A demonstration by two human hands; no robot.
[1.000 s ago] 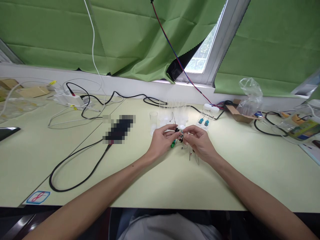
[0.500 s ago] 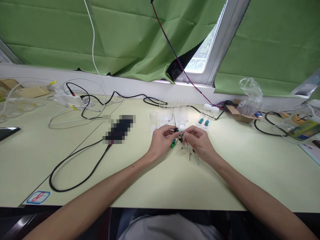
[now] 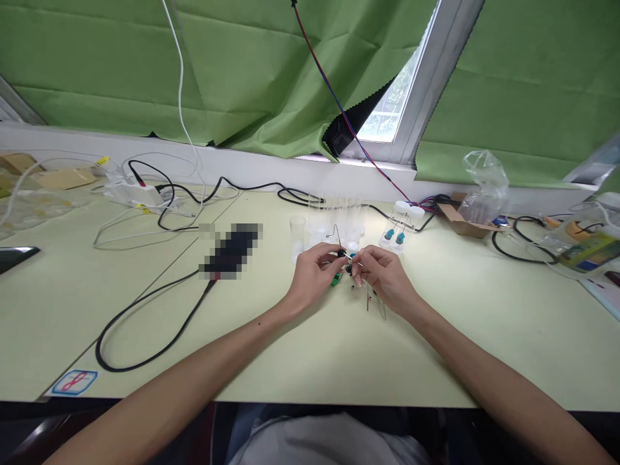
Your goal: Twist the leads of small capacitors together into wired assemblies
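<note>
Between thumb and fingers, my left hand pinches a small black part with a bent thin metal wire rising from it. Close on its right, my right hand is closed in a pinch at a thin, pale piece that reaches toward the black part; its kind is too small to make out. Under the hands lie a green part, another small dark part and thin metal wires, partly hidden by the fingers.
Behind my hands stand several clear plastic tubes. Two white-capped tubes with teal parts lie to the right. An open cardboard box holds a clear bag. A blurred dark object with a black cable lies left.
My right hand's fingers have shifted slightly beside the black part, and a thin pale piece now shows between the hands. My left hand has hardly moved.
</note>
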